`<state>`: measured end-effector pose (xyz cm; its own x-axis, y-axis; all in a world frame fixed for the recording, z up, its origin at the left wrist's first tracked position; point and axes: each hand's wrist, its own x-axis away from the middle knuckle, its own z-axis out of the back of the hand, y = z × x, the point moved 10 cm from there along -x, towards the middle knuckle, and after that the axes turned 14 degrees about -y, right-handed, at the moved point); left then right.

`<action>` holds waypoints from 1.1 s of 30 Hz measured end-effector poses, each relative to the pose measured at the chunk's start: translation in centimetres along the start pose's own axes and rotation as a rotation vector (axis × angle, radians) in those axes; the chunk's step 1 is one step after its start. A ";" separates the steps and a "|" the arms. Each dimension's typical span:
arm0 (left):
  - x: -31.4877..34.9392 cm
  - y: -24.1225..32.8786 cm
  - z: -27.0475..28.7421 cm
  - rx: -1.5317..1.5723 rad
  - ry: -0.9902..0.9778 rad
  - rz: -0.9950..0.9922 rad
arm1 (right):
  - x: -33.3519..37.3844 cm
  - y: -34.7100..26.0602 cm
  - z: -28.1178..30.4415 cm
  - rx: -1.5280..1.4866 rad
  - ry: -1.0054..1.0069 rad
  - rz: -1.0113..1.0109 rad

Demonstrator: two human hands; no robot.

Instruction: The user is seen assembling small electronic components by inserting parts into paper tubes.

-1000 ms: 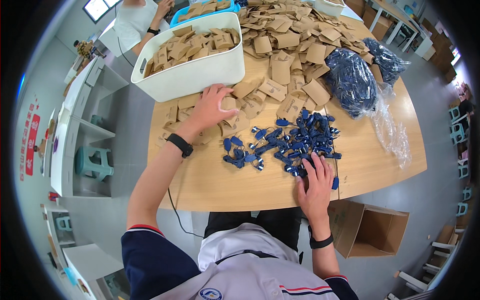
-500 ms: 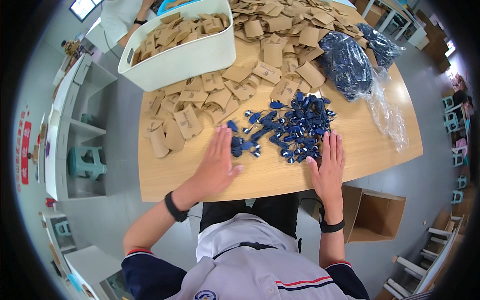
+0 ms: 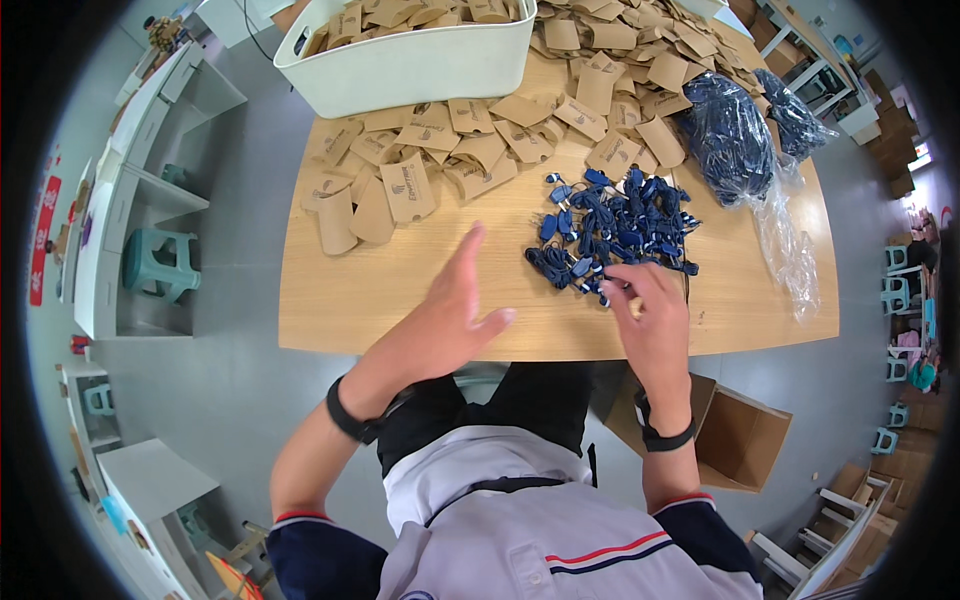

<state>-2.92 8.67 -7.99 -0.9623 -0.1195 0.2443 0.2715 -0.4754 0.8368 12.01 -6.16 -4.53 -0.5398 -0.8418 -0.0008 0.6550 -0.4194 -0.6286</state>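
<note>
A tangled pile of small dark blue corded earphones (image 3: 632, 222) with white tips lies on the wooden table (image 3: 380, 295), right of centre. My right hand (image 3: 655, 325) is at the pile's near edge, its thumb and fingers curled together in a pinch. Whatever is between those fingertips is too small to make out. Left of the pile, my left hand (image 3: 450, 315) hovers near the table's front edge with nothing in it, thumb apart from the stretched fingers. Beyond it lie scattered flat brown cardboard pillow boxes (image 3: 408, 190).
A white bin (image 3: 420, 75) full of pillow boxes stands at the back left, with more boxes heaped to its right. Clear plastic bags (image 3: 728, 140) of dark blue items lie at the right. Below the table's front edge sits an open carton (image 3: 742, 435). A green stool (image 3: 160, 262) stands left.
The blue pieces beside my left hand now lie with the main pile. My left hand has come away from them; my right hand has curled its fingers at the near edge. The view has shifted.
</note>
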 end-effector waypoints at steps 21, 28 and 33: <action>7.6 -2.5 -1.2 -0.173 0.154 -0.057 | -10.7 -3.3 -7.9 0.559 -0.151 0.059; 7.6 0.4 1.9 0.095 0.200 -0.234 | -7.1 -6.8 -1.9 -0.015 -0.027 0.046; 5.4 3.5 3.9 0.162 0.255 -0.374 | -2.6 -12.0 3.8 -0.292 0.223 0.199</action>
<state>-7.07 9.77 -1.80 -0.9622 -0.1861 -0.1988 -0.1143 -0.3870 0.9150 7.57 -0.20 5.95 -0.5399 -0.7891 -0.2931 0.5984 -0.1149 -0.7929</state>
